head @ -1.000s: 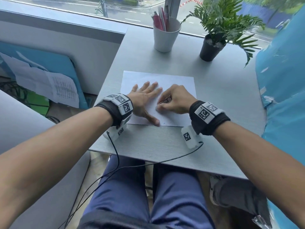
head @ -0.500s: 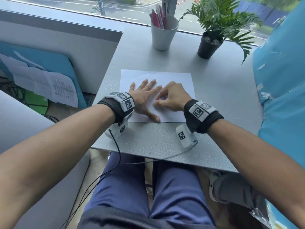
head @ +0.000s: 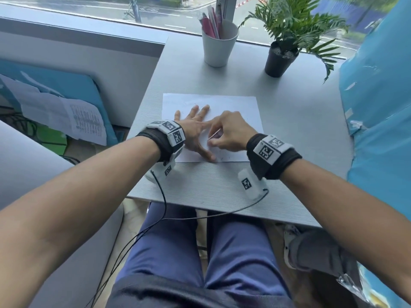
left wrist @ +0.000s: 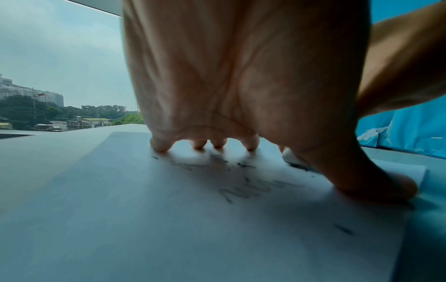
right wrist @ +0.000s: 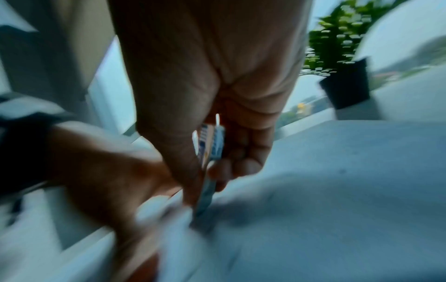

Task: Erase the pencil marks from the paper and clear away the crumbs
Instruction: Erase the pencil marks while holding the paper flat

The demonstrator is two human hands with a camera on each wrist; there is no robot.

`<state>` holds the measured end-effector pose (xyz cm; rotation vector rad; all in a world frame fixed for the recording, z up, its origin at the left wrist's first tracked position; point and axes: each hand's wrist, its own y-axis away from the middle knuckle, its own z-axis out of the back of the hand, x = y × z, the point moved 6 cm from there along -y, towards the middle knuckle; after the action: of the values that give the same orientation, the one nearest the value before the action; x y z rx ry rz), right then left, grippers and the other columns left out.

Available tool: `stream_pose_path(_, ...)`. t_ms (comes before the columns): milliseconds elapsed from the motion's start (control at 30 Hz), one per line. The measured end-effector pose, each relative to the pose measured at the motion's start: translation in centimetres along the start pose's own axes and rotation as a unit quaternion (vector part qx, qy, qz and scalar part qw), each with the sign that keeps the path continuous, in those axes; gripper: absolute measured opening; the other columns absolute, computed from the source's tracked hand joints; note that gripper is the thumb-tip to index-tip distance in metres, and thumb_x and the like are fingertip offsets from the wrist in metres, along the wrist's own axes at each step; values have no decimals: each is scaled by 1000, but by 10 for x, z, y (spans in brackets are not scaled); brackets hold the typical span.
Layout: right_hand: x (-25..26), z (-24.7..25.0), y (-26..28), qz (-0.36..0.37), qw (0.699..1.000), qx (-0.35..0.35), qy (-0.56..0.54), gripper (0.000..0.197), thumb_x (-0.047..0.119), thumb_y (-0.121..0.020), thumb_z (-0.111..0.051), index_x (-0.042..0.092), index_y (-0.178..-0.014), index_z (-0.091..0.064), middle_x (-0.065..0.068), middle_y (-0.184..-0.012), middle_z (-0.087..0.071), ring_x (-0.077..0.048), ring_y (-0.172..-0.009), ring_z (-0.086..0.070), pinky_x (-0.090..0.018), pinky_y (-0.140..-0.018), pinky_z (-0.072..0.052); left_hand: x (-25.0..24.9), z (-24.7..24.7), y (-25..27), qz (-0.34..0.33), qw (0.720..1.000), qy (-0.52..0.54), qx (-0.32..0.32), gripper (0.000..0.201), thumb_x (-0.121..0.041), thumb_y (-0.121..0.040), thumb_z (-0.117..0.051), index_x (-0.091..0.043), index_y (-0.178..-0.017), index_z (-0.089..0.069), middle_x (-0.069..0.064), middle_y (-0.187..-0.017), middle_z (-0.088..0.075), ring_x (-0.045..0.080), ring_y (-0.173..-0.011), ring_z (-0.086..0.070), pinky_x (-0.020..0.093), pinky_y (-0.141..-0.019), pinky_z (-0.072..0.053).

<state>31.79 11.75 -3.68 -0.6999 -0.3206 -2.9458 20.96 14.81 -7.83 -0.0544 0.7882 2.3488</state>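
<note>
Loose sheets: far left, a pile of printed papers [head: 66,116] leans against a blue board, off the table and out of play.
Left hand: the left hand [head: 193,127] lies flat on the paper, fingers straight and spread, thumb out toward the near edge; that grip is open, pressing, holding nothing.
Paper: one white sheet [head: 233,103] sits flat on the grey table [head: 200,181], near its middle. It looks thin, light and easily creased, so I judge it wants pinning with a flat palm close to the rubbing spot, as now.
Pencil marks: the left wrist view shows grey scribbles [left wrist: 255,188] under the palm, so there is more to rub out.
Crumbs: dark flecks [left wrist: 342,229] lie scattered on the sheet near its edge; they should brush off lightly, and none are cleared yet.
Eraser: a small sleeved eraser [right wrist: 210,150] stands on its tip against the paper, just beside the left thumb. It looks soft and likely to bend if held high, so a low pinch seems best.
Right hand: the right hand [head: 231,132] has its grip closed, thumb and fingers pinching the eraser; the wrist view is blurred.
Cup: a white cup [head: 219,43] of pens stands at the far edge.
Plant: a potted fern [head: 280,61] stands to its right, well apart from the sheet.
</note>
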Motion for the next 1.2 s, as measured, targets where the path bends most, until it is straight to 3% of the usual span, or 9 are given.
stream_pose_path(100, -22, 18, -4, -60, 995, -75, -23, 14, 26, -74, -76, 15, -83, -79, 4, -73, -66, -7, -71, -57, -13, -59, -41, -1, 0, -1, 7, 1000, -7, -3, 133, -87, -54, -67, -48, -151, 14, -2, -159, 34, 26, -146, 31, 70, -112, 13)
stream_pose_path(200, -6, 3, 1, -16, 1000, -20, -12, 11, 21, -72, -75, 15, -79, -79, 2, -74, -72, -8, -67, -63, -17, -59, -50, -1, 0, 1, 11, 1000, -5, 4, 135, -87, -53, -67, -48, -151, 16, -2, -158, 35, 27, -145, 32, 70, -112, 12)
stream_pose_path(300, -15, 10, 0, -40, 999, -29, -20, 12, 24, -72, -77, 15, -81, -79, 5, -70, -66, -3, -63, -58, -4, -50, -37, -3, 0, 0, 9, 1000, -11, 6, 136, -88, -51, -67, -47, -151, 16, -2, -158, 36, 26, -145, 33, 70, -112, 12)
stream_pose_path(367, -23, 18, -3, -65, 995, -69, -28, 15, 25, -73, -77, 15, -83, -79, 3, -73, -66, -7, -70, -59, -11, -59, -41, -2, 0, 0, 16, 1000, -11, -2, 136, -88, -52, -67, -47, -151, 16, -2, -159, 35, 27, -145, 32, 70, -112, 12)
stream_pose_path(500, -3, 2, 4, -15, 1000, 6, -6, 9, 22, -71, -76, 18, -78, -79, 1, -74, -71, -10, -73, -66, -14, -58, -48, -2, -1, 0, 14, 1000, -13, -1, 140, -90, -49, -67, -47, -151, 17, -2, -158, 36, 26, -145, 32, 69, -112, 13)
stream_pose_path(633, -26, 20, -3, -91, 992, -87, -33, 14, 22, -70, -76, 14, -82, -79, -2, -80, -71, -11, -77, -64, -17, -65, -50, -2, -1, 0, 24, 1000, -21, -1, 139, -89, -50, -68, -47, -151, 18, -3, -159, 35, 27, -146, 32, 70, -112, 11)
stream_pose_path(700, -11, 7, 2, -49, 998, -33, -14, 10, 18, -70, -74, 14, -77, -79, 0, -74, -72, -10, -72, -67, -22, -65, -56, -2, 0, 0, 26, 999, -25, 7, 141, -89, -49, -67, -46, -151, 20, -2, -158, 36, 27, -145, 32, 71, -111, 10)
stream_pose_path(867, -26, 21, 1, -92, 993, -72, -33, 12, 23, -70, -78, 15, -79, -78, 4, -74, -64, -7, -72, -59, -16, -63, -45, -6, 2, 0, 34, 999, -27, 24, 136, -87, -49, -70, -53, -149, 15, -2, -157, 39, 28, -144, 34, 75, -109, 8)
stream_pose_path(1200, -11, 3, 8, -51, 998, -4, -34, 8, 18, -68, -80, 16, -76, -79, 5, -67, -69, 4, -57, -57, -1, -42, -33, -4, 0, -2, 46, 998, -26, 41, 136, -88, -47, -70, -57, -146, 17, -1, -155, 41, 29, -144, 34, 76, -108, 6)
